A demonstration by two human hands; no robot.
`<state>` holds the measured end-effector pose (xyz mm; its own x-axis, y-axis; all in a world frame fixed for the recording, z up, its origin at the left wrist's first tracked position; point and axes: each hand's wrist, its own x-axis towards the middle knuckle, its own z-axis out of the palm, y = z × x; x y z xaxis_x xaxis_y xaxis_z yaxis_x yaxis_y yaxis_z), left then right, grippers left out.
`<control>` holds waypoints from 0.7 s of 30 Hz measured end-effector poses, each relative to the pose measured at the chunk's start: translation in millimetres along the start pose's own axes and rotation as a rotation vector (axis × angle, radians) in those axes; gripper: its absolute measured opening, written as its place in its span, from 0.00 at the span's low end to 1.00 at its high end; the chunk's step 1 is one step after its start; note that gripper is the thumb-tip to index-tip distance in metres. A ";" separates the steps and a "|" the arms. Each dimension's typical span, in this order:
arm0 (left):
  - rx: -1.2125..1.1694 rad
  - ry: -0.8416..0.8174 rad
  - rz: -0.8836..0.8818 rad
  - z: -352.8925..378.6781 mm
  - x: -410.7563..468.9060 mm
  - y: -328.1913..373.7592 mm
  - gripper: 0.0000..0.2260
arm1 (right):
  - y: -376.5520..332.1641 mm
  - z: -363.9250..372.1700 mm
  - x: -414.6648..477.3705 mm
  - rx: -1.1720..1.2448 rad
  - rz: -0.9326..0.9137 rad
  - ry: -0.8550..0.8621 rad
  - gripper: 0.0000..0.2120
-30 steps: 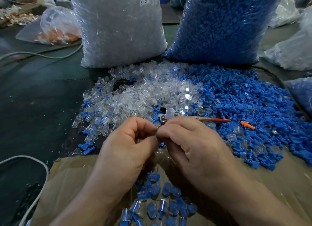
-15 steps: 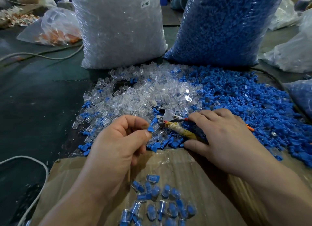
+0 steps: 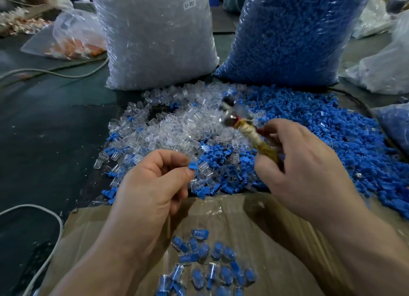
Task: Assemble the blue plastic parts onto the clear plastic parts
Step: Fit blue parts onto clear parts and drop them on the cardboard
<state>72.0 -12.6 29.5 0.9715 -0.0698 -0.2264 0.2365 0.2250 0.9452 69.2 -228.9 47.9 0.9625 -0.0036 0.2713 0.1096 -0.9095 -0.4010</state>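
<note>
our left hand (image 3: 155, 185) pinches one blue part (image 3: 192, 165) at thumb and forefinger, end free so we can seat it | clear parts (image 3: 177, 127) heaped on the worktop (image 3: 55, 141) just beyond, in easy reach | our right hand (image 3: 305, 169) grips a wrapped-handle tool (image 3: 252, 136) (blurred; pliers, we judge) above the heap | loose blue parts (image 3: 321, 127) spread rightward

My left hand (image 3: 152, 189) pinches one plug (image 3: 192, 165). My right hand (image 3: 309, 176), beside it on the right, holds the tool (image 3: 250, 132), head pointing away from me.

Beyond left grip: shell pile (image 3: 177, 127). Beyond and right of right grip: plug pile (image 3: 321, 130).

Behind the piles: shell sack (image 3: 155, 41) left, plug sack (image 3: 287, 34) right.

Under my wrists: carton flap (image 3: 254, 218), with assembled pieces (image 3: 205, 264) on it, nearer me.
</note>
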 end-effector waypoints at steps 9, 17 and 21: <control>0.043 0.033 0.143 -0.1 1.4 5.0 0.13 | -10.3 -3.4 -10.7 -0.051 -0.191 -0.252 0.25; 0.159 -0.023 0.236 -6.4 1.8 2.3 0.07 | -8.8 -4.5 -12.7 -0.020 -0.230 -0.244 0.24; 0.176 -0.025 0.256 -7.2 0.4 0.7 0.08 | -9.9 -3.5 -12.8 -0.039 -0.243 -0.259 0.24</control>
<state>72.7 -5.5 28.4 0.9980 -0.0570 0.0281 -0.0243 0.0670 0.9975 54.9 -221.4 51.4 0.9409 0.3159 0.1222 0.3386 -0.8860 -0.3168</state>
